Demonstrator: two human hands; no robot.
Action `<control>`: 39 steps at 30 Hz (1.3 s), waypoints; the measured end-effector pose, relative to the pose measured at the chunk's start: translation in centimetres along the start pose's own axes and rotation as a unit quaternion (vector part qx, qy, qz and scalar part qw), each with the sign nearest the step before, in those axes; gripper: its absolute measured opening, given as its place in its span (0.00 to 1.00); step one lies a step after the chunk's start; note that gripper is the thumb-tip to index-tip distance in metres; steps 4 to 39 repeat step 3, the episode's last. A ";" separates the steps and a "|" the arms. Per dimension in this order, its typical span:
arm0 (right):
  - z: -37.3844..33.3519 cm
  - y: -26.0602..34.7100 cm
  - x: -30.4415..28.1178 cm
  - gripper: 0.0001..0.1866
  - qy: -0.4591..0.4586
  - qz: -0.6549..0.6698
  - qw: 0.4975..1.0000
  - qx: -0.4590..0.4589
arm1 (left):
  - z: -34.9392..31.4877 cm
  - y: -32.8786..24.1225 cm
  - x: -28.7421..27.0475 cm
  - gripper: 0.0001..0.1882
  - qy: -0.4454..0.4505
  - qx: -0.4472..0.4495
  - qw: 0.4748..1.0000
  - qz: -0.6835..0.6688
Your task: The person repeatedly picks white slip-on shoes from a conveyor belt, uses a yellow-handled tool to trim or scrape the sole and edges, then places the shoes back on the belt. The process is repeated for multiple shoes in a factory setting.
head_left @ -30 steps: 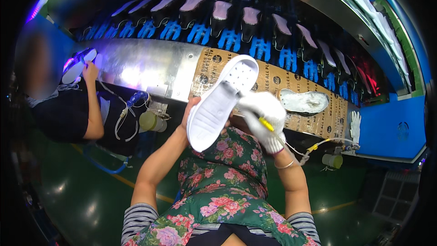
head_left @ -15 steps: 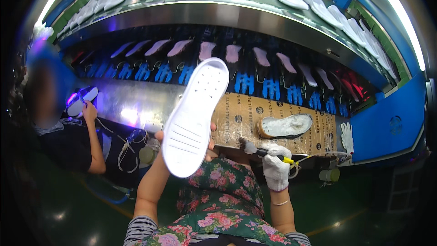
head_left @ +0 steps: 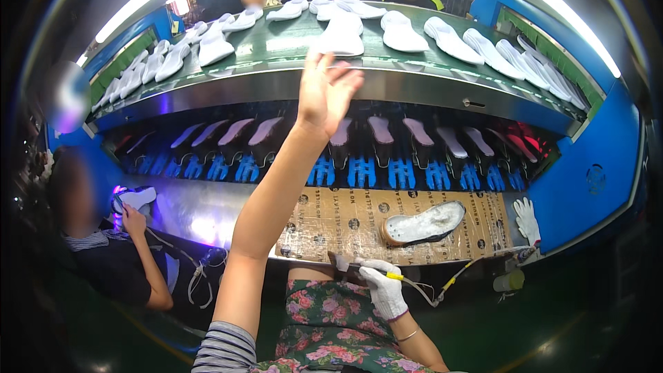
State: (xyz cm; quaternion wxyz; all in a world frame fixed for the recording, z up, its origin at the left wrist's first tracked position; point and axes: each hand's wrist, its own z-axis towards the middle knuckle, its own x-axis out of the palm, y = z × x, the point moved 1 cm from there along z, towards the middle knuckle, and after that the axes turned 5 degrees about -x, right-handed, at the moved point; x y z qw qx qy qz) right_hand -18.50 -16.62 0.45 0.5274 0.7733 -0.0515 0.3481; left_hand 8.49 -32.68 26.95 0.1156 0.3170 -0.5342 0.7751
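Observation:
My bare left hand (head_left: pixel 327 93) is stretched out to the front edge of the green conveyor belt, fingers apart and nothing in it. Just past its fingertips lies a white shoe sole (head_left: pixel 342 36) on the belt. My right hand (head_left: pixel 384 289), in a white knitted glove, is closed around a brush (head_left: pixel 340 262) with dark bristles, a yellow band and a pale hose at its back end. Beyond that hand a shoe (head_left: pixel 427 224) rests bottom up on the printed brown covering (head_left: pixel 331 224) of the bench, its underside coated white.
More white soles (head_left: pixel 404 32) line the conveyor (head_left: pixel 276 41). Below it, a rack of dark shoe forms with pinkish bottoms (head_left: pixel 418 131) stands above blue clamps (head_left: pixel 360 173). A spare white glove (head_left: pixel 526 221) lies at the right. A co-worker's hand (head_left: pixel 135 220) holds a shoe at the left.
The white sole has left my left hand and lies on the belt; that hand has moved up and forward and opened. My right hand, still gripping the brush, has shifted left and nearer me.

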 end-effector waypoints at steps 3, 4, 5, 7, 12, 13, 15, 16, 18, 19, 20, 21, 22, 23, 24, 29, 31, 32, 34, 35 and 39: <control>0.4 -1.2 -1.2 0.11 0.026 0.022 0.999 0.018 | 5.2 -0.8 -2.3 0.56 -0.184 0.387 0.713 0.555; 0.4 -1.2 -1.2 0.11 0.026 0.022 0.999 0.018 | 5.2 -0.8 -2.3 0.56 -0.184 0.387 0.713 0.555; 0.4 -1.2 -1.2 0.11 0.026 0.022 0.999 0.018 | 5.2 -0.8 -2.3 0.56 -0.184 0.387 0.713 0.555; 0.4 -1.2 -1.2 0.11 0.026 0.022 0.999 0.018 | 5.2 -0.8 -2.3 0.56 -0.184 0.387 0.713 0.555; 0.4 -1.2 -1.2 0.11 0.026 0.022 0.999 0.018 | 5.2 -0.8 -2.3 0.56 -0.184 0.387 0.713 0.555; 0.4 -1.2 -1.2 0.11 0.026 0.022 0.999 0.018 | 5.2 -0.8 -2.3 0.56 -0.184 0.387 0.713 0.555; 0.4 -1.2 -1.2 0.11 0.026 0.022 0.999 0.018 | 5.2 -0.8 -2.3 0.56 -0.184 0.387 0.713 0.555; 0.4 -1.2 -1.2 0.11 0.026 0.022 0.999 0.018 | 5.2 -0.8 -2.3 0.56 -0.184 0.387 0.713 0.555; 0.4 -1.2 -1.2 0.11 0.026 0.022 0.999 0.018 | 5.2 -0.8 -2.3 0.56 -0.184 0.387 0.713 0.555; 0.4 -1.2 -1.2 0.11 0.026 0.022 0.999 0.018 | 5.2 -0.8 -2.3 0.56 -0.184 0.387 0.713 0.555; 0.4 -1.2 -1.2 0.11 0.026 0.022 0.999 0.018 | 5.2 -0.8 -2.3 0.56 -0.184 0.387 0.713 0.555; 0.4 -1.2 -1.2 0.11 0.026 0.022 0.999 0.018 | 5.2 -0.8 -2.3 0.56 -0.184 0.387 0.713 0.555; 0.4 -1.2 -1.2 0.11 0.026 0.022 0.999 0.018 | 5.2 -0.8 -2.3 0.56 -0.184 0.387 0.713 0.555; 0.4 -1.2 -1.2 0.11 0.026 0.022 0.999 0.018 | 5.2 -0.8 -2.3 0.56 -0.184 0.387 0.713 0.555; 0.4 -1.2 -1.2 0.11 0.026 0.022 0.999 0.018 | 5.2 -0.8 -2.3 0.56 -0.184 0.387 0.713 0.555; 0.4 -1.2 -1.2 0.11 0.026 0.022 0.999 0.018 | 5.2 -0.8 -2.3 0.56 -0.184 0.387 0.713 0.555; 0.4 -1.2 -1.2 0.11 0.026 0.022 0.999 0.018 | 5.2 -0.8 -2.3 0.56 -0.184 0.387 0.713 0.555; 0.4 -1.2 -1.2 0.11 0.026 0.022 0.999 0.018 | 5.2 -0.8 -2.3 0.56 -0.184 0.387 0.713 0.555; 0.4 -1.2 -1.2 0.11 0.026 0.022 0.999 0.018 | 5.2 -0.8 -2.3 0.56 -0.184 0.387 0.713 0.555; 0.4 -1.2 -1.2 0.11 0.026 0.022 0.999 0.018 | 5.2 -0.8 -2.3 0.56 -0.184 0.387 0.713 0.555; 0.4 -1.2 -1.2 0.11 0.026 0.022 0.999 0.018 | 5.2 -0.8 -2.3 0.56 -0.184 0.387 0.713 0.555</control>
